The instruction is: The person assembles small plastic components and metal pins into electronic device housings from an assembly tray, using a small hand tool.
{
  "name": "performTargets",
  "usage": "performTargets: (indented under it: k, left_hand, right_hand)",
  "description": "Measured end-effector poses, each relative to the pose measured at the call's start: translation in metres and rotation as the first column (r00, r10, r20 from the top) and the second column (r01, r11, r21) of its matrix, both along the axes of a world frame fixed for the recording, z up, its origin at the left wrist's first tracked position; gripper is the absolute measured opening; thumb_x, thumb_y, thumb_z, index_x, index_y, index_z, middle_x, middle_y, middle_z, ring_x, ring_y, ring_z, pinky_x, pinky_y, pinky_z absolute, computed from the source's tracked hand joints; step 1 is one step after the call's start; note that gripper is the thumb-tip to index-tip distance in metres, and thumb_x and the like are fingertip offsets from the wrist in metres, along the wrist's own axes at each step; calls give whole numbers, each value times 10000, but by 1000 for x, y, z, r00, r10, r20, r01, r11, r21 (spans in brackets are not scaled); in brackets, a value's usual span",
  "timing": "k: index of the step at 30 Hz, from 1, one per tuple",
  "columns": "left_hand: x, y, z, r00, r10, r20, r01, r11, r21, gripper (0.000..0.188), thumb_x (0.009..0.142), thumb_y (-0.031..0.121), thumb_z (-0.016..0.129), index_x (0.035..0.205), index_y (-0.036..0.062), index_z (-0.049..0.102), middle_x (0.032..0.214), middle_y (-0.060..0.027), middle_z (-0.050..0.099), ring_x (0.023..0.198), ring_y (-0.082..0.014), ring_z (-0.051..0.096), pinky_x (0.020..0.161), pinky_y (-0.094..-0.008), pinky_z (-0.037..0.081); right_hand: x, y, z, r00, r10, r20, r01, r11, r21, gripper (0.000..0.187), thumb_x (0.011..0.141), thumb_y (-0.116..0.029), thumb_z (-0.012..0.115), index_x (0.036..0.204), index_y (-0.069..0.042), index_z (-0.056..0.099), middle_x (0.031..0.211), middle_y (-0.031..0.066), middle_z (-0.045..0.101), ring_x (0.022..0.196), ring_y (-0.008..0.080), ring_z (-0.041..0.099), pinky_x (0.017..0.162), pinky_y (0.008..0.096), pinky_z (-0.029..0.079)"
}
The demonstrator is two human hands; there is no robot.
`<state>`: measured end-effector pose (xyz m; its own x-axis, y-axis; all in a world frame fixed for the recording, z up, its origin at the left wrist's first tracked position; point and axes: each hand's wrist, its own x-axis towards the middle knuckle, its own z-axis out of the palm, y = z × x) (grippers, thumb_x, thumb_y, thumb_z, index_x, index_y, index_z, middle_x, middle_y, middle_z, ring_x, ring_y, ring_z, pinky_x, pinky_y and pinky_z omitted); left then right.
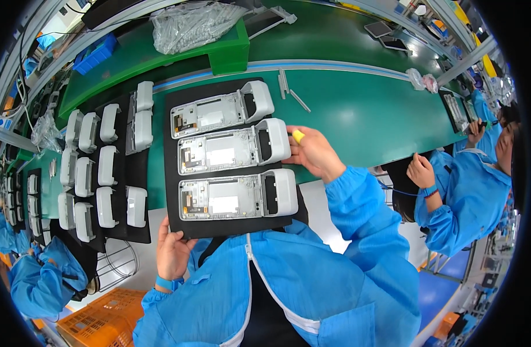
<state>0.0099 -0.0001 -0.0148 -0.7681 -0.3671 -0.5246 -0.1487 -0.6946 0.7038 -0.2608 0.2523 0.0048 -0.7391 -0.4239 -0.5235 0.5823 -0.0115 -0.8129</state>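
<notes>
In front of me a black foam board carries three light-grey device housings, one behind another: a far one, a middle one and a near one. Each has a shallow open tray and a raised rounded hood with a window at its right end. My left hand pinches the board's near left corner. At the hood of the middle housing, my right hand has its fingers closed around the end, with a yellow finger cot on one finger. Part of that grip is hidden.
More grey hoods stand on black boards at left. Thin grey strips lie on the green table. Beyond are a green stand, bagged parts and a blue bin. Co-workers sit right and left. An orange crate stands low left.
</notes>
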Motion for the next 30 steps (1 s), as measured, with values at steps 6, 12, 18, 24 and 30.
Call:
performTargets:
  k: [6,12,18,24,30]
  left_hand:
    - [-4,11,7,1000,9,-19,-9,1000,-1,542,814,-33,373,1338,98,329,1224,-133,501,1070,-272,550,851,-444,512]
    - [3,15,33,999,-22,-37,20,998,-58,589,805,-31,361,1375,87,276,1281,-147,458,1078,-280,553,831,-439,525]
    - [-10,20,63,985,-152,-83,141,982,-124,620,801,-38,359,1398,76,232,1298,-161,443,1088,-287,557,837,-437,528]
    - [-92,78,105,919,-351,-179,335,935,-113,581,835,-47,398,1396,37,272,1249,-148,491,1082,-272,556,845,-418,520]
    - [-235,170,89,754,-617,-226,616,784,-83,519,829,-8,461,1343,27,397,1178,-108,544,996,-208,564,805,-369,507]
  right_hand:
    - [-48,-24,10,970,240,28,-241,948,206,346,978,-235,401,1286,-85,447,1067,110,606,864,214,655,684,390,562]
    - [-42,-23,11,965,261,-11,-259,962,89,191,938,-172,503,1076,-59,572,889,22,601,712,116,600,588,305,530]
    - [-35,24,21,987,94,-132,-95,996,-1,210,944,-160,496,1093,-27,559,896,31,616,761,103,601,681,270,514]
    - [-38,150,59,961,-187,-204,175,982,-74,257,937,-128,508,1158,-3,549,1016,77,634,867,136,620,765,297,525]
    - [-75,311,51,904,-418,-92,406,905,-127,290,941,-146,473,1187,-11,544,1060,127,641,901,207,647,804,364,546]
